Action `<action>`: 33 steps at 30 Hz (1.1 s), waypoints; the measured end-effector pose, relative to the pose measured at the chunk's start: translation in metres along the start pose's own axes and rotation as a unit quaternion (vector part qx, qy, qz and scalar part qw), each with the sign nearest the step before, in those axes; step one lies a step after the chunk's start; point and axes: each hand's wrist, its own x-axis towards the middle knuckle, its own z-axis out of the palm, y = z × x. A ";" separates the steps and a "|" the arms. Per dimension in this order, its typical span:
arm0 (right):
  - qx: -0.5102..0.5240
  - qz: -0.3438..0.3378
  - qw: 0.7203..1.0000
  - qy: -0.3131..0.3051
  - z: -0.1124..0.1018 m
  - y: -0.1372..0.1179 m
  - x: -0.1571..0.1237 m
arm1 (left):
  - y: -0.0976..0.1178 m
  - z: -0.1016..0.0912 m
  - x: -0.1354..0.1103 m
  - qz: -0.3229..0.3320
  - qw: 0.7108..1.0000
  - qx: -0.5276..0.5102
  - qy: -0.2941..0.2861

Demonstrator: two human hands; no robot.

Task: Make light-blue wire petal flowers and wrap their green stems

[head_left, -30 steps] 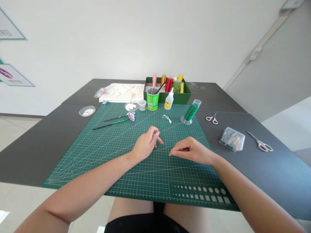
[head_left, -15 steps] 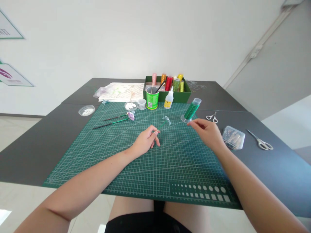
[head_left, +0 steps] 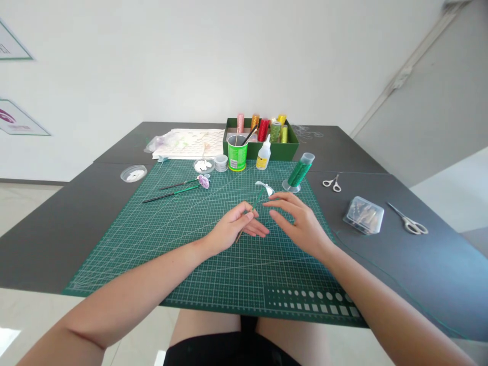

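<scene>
My left hand (head_left: 233,230) rests on the green cutting mat (head_left: 183,254) and pinches a thin green stem (head_left: 256,200) that carries a small white petal piece (head_left: 266,187) at its far tip. My right hand (head_left: 298,223) hovers just right of the stem with its fingers spread and extended toward the petal end; nothing shows in it. A thin green thread (head_left: 381,272) trails from near the right wrist across the dark table (head_left: 419,259). A green thread spool (head_left: 300,173) stands tilted on a clear base behind the right hand.
Two finished stems with a purple flower (head_left: 179,186) lie at the mat's left. Behind stand a green cup (head_left: 237,155), a glue bottle (head_left: 263,155), small dishes (head_left: 204,165) and a green box of spools (head_left: 290,145). Small scissors (head_left: 332,183), a clear case (head_left: 363,215) and larger scissors (head_left: 407,221) lie right.
My right hand went from the mat out toward the green spool, then came back beside the stem's petal end. My left hand kept its pinch and lifted the stem slightly nearer.
</scene>
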 end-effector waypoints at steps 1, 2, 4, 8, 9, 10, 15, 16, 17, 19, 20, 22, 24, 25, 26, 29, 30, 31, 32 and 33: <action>0.046 0.019 0.998 -0.031 0.004 0.000 -0.001 | -0.001 0.002 0.000 -0.004 1.000 -0.003 -0.004; 0.094 0.039 0.993 -0.059 0.008 -0.001 -0.001 | -0.002 0.003 -0.001 -0.007 1.000 -0.004 -0.007; 0.178 0.080 0.974 -0.112 0.013 -0.003 -0.002 | -0.006 0.007 -0.001 -0.005 1.000 -0.003 -0.011; 0.236 0.159 0.944 -0.169 0.020 -0.011 -0.003 | -0.010 0.014 -0.002 0.017 0.999 0.025 -0.015; 0.239 0.172 0.942 -0.162 0.021 -0.012 -0.004 | -0.010 0.015 -0.002 0.023 0.999 0.034 -0.013; 0.242 0.183 0.941 -0.148 0.023 -0.013 -0.004 | -0.010 0.016 -0.003 0.027 0.999 0.043 -0.010; 0.265 0.263 0.927 -0.042 0.029 -0.009 -0.007 | -0.012 0.015 -0.001 0.030 0.997 0.075 0.009; 0.263 0.273 0.925 -0.022 0.030 -0.008 -0.008 | -0.012 0.014 -0.001 0.032 0.996 0.088 0.011; 0.260 0.278 0.924 -0.009 0.030 -0.007 -0.008 | -0.012 0.013 -0.001 0.035 0.994 0.103 0.014; 0.254 0.279 0.926 0.005 0.031 -0.005 -0.008 | -0.012 0.012 0.000 0.041 0.989 0.139 0.023; 0.251 0.276 0.928 0.007 0.030 -0.005 -0.007 | -0.011 0.011 0.000 0.045 0.986 0.158 0.026; 0.250 0.272 0.929 0.008 0.028 -0.005 -0.006 | -0.010 0.009 0.000 0.055 0.981 0.185 0.029; 0.255 0.267 0.929 0.006 0.024 -0.006 -0.004 | -0.009 0.007 0.001 0.059 0.981 0.183 0.027; 0.258 0.263 0.930 0.004 0.022 -0.006 -0.003 | -0.009 0.006 0.001 0.057 0.983 0.172 0.025; 0.259 0.258 0.931 0.004 0.019 -0.006 -0.003 | -0.008 0.005 0.002 0.053 0.986 0.159 0.023; 0.236 0.223 0.946 0.009 0.012 -0.008 -0.002 | -0.007 0.002 0.004 0.048 0.986 0.157 0.032; 0.220 0.204 0.954 0.016 0.009 -0.009 -0.003 | -0.006 0.001 0.004 0.050 0.984 0.165 0.042; 0.200 0.183 0.962 0.024 0.007 -0.010 -0.003 | -0.006 0.000 0.005 0.052 0.982 0.172 0.056; 0.177 0.161 0.970 0.033 0.005 -0.011 -0.004 | -0.006 -0.001 0.005 0.052 0.980 0.178 0.070; 0.153 0.142 0.977 0.040 0.003 -0.013 -0.005 | -0.005 -0.002 0.006 0.050 0.979 0.182 0.082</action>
